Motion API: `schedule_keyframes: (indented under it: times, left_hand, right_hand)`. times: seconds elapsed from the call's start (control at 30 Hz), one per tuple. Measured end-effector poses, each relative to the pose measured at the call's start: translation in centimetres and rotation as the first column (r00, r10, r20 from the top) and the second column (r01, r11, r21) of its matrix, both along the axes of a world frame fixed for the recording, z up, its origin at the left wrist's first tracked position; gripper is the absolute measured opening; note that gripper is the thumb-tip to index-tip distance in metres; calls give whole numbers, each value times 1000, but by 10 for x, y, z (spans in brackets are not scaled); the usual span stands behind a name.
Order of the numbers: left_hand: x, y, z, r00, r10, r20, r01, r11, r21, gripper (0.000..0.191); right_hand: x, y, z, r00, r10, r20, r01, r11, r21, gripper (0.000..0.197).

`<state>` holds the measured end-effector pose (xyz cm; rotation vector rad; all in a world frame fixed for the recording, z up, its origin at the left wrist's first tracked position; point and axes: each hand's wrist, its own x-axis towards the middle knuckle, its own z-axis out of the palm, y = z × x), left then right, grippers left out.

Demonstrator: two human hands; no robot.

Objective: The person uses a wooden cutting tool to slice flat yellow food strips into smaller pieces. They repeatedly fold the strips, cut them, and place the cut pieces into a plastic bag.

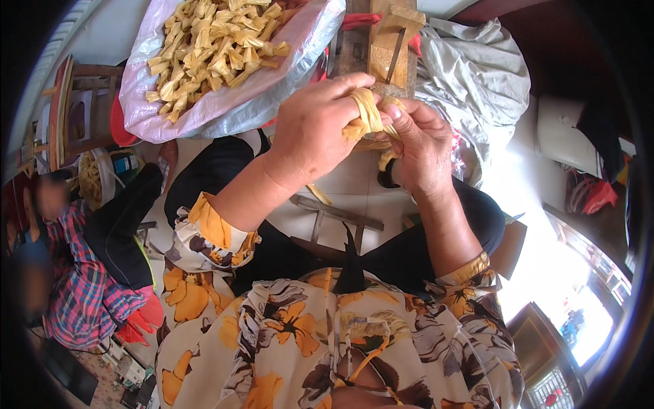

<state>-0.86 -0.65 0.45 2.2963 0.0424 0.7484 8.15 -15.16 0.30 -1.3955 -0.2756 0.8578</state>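
Note:
A yellow, ribbon-like strip is wrapped around the fingers of my left hand, which is closed on it. My right hand pinches part of the same strip between thumb and fingers, close beside the left. Just beyond both hands stands a wooden block with a metal blade or bar set in it. Many knotted pieces of similar yellow strip fill an open woven plastic sack at the upper left. The fingertips are partly hidden.
A grey-white cloth lies to the right of the wooden block. Below my hands is a low wooden crosspiece between my knees. Another person in a checked shirt is at the left, near a wooden chair and a red basin.

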Motion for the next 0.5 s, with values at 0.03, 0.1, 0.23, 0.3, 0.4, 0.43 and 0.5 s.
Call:
schedule_keyframes:
  times: [0.03,0.1,0.23,0.3,0.4,0.43,0.5]
  left_hand:
    - [0,-1,-3,996,-19,-90,12,997,-81,22]
    - [-5,0,-1,962,-101,-253,71,990,-125,17]
    - [-12,-3,1,924,-103,-367,131,990,54,16]
    - [-11,-1,-3,932,-167,-323,201,977,77,15]
    - [-5,8,2,955,-291,-60,236,867,-438,11]
    - [-9,10,10,957,-288,21,226,702,-675,11]
    - [-11,27,15,975,-194,106,206,617,-760,14]
  right_hand:
    - [0,-3,0,997,41,70,-38,998,-46,26]
    - [0,-6,3,971,137,197,-111,984,-136,28]
    - [-8,0,4,562,522,642,-194,837,-512,29]
    - [-4,-2,-7,688,465,558,-219,865,-451,36]
    - [3,-6,-2,902,404,154,-355,894,-273,46]
    - [4,-4,6,916,399,-39,-400,900,-173,50]
    - [3,-7,14,868,440,-231,-455,890,-15,54]
